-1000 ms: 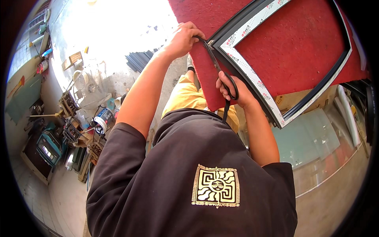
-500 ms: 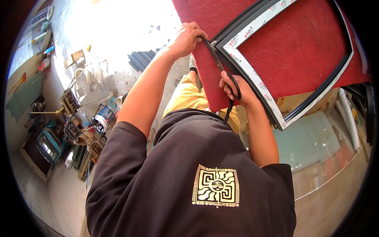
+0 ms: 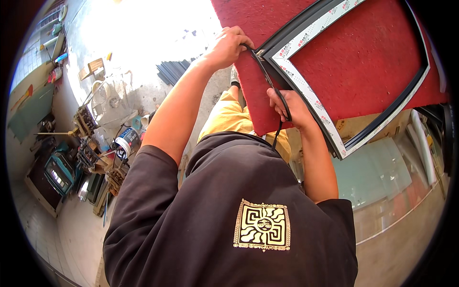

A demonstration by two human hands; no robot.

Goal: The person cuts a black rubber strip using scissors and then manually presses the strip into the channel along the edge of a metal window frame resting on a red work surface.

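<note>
At the corner of a black window frame (image 3: 289,76) faced with printed white film, my left hand (image 3: 229,47) pinches the upper end of a thin black rubber strip (image 3: 262,64). From there the strip slants down along the frame's near side to my right hand (image 3: 294,109). My right fingers are closed round it, thumb uppermost. Below the thumb the black piece curves, and a loose tail hangs past the table's edge. Whether a slim tool also lies in the right hand I cannot tell. The frame rests on a red-covered table (image 3: 246,95), its near corner jutting over the edge.
Glass sheets (image 3: 373,167) lean below the table on the right, beside pale rolled lengths (image 3: 423,146). Dark profiles (image 3: 172,71) lie on the floor at left. Further left stand a fan (image 3: 112,100), a white bucket (image 3: 126,141) and stacked tools.
Both hands keep nearly the same places and grips. The right hand's fingers and the black piece by it have shifted slightly. The whole view has moved a little.
</note>
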